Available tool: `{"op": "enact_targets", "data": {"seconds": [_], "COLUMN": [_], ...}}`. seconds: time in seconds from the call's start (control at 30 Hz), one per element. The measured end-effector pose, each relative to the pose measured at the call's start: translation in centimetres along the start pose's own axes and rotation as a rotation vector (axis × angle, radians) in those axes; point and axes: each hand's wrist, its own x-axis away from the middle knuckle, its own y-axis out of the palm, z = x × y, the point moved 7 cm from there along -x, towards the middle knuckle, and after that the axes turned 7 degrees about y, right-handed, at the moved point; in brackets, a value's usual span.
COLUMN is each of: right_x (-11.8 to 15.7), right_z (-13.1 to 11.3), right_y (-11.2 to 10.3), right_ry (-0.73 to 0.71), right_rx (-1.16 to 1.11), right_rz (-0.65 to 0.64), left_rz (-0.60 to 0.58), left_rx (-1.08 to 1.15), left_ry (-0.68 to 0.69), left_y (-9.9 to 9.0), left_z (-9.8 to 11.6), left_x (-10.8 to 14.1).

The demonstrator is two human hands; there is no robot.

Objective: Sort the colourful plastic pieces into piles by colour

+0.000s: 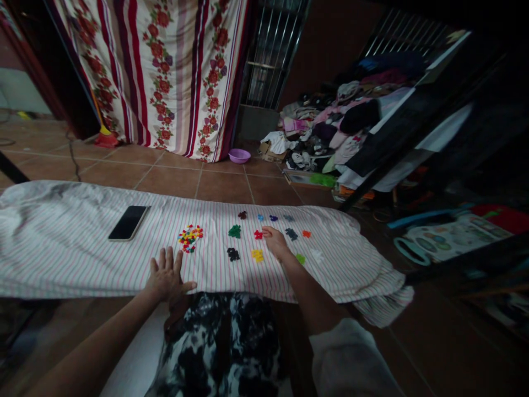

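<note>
On the striped cloth (pixel 165 193) lie small pieces sorted by colour, with a mixed pile (pixel 190 238) of red, yellow and other pieces at their left. My right hand (pixel 274 240) is closed at the fingertips beside the red pile (pixel 258 235); whatever it holds is too small to make out. Below it sits a yellow pile (pixel 257 255), with a black pile (pixel 233 254) and a green pile (pixel 235 231) to the left. Dark grey (pixel 291 234), orange (pixel 306 234), lime (pixel 300 258) and white pieces (pixel 317 255) are to the right. My left hand (pixel 167 275) rests flat, fingers spread, near the mixed pile.
A phone (pixel 129 223) lies on the cloth at the left. Brown, blue and grey-blue pieces (pixel 288 218) form the far row. Beyond are a flowered curtain (pixel 165 77), a purple basin (pixel 239 156) and heaped clothes (pixel 322 127). A dark bar (pixel 372 179) slants at the right.
</note>
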Motion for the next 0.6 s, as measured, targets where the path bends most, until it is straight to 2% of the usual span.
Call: {"op": "enact_targets", "data": {"seconds": [0.1,0.2,0.3,0.37,0.47,0.6], "right_x": [0.1,0.2,0.5,1.0,2.4,5.8], "right_z": [0.2,-0.4,-2.5,-4.6,-7.9,-11.5], "right_y": [0.1,-0.6,-1.4,-1.2,0.9,6.0], "right_ry": [0.028,0.020,-0.068,-0.168,-0.304,-0.454], "right_rx": [0.005,0.063,0.139,0.170,0.173,0.108], "right_rz": [-0.003,0.063,0.147,0.155,0.077,-0.113], "left_rz": [-0.006,-0.024,-0.045,-0.054,-0.055,-0.030], "left_rx": [0.019,0.021,0.019,0.022,0.036,0.044], "left_ry": [-0.003,0.003,0.000,0.003,0.012,0.020], "left_y": [-0.1,0.0,0.0,0.0,0.0,-0.1], "left_z": [0.0,-0.1,-0.1,0.0,0.0,0.0], "left_x": [0.0,0.0,0.0,0.1,0.1,0.2]}}
